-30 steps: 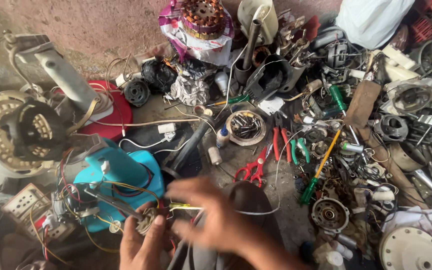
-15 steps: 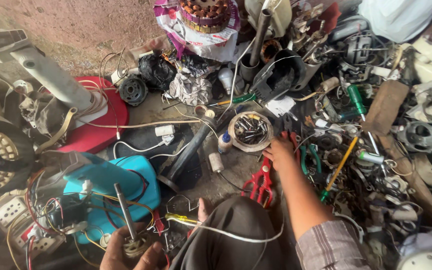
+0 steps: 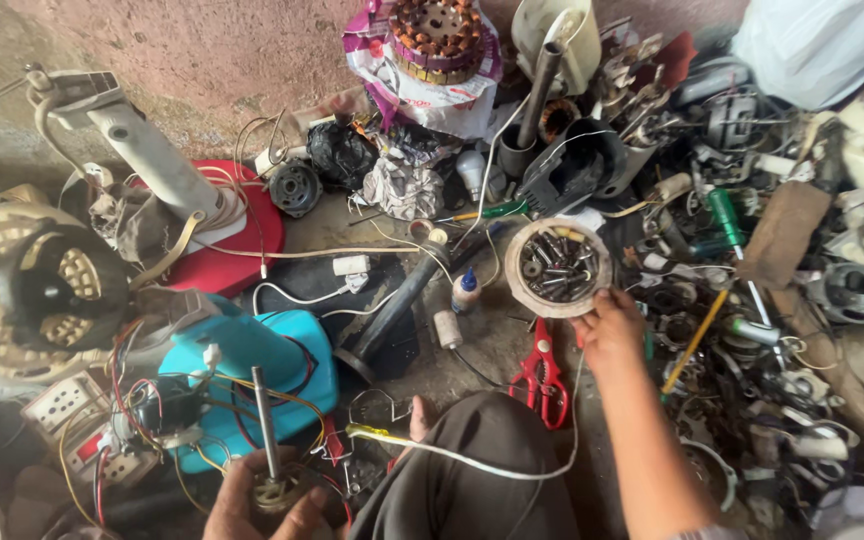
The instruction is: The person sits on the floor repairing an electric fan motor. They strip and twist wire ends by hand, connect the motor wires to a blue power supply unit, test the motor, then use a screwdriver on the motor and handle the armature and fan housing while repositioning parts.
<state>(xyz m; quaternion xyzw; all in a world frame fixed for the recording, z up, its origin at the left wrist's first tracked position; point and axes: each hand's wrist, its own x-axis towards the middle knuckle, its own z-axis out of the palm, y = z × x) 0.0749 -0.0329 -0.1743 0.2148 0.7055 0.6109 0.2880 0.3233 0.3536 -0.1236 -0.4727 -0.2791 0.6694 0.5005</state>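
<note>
- The right hand (image 3: 607, 325) has moved since a second ago: then it was down by the left hand over the motor, half a second ago it was stretched out toward the pliers, and now it sits at the edge of the round tin (image 3: 558, 267) of screws and bolts.
- The fingers of the right hand touch the lower right rim of the tin; whether they grip the rim or only rest on it cannot be told.
- The left hand (image 3: 264, 507) is at the bottom of the view, fingers curled around a small motor (image 3: 274, 489), whose metal shaft (image 3: 264, 420) stands nearly upright above the hand.
- The motor sits just in front of a turquoise housing (image 3: 267, 365), with red, yellow and black wires looping around both.
- Red-handled pliers (image 3: 542, 375) lie on the ground just below the tin and just left of the right forearm.
- A white wire (image 3: 492, 465) runs across the person's knee (image 3: 477, 470), between the two hands.
- A small white bottle (image 3: 465, 290) stands just left of the tin.
- A yellow-handled screwdriver (image 3: 694, 340) lies to the right of the right hand, among scrap parts.
- A red fan base (image 3: 227, 260) with a white stand (image 3: 147, 155) is at the upper left.
</note>
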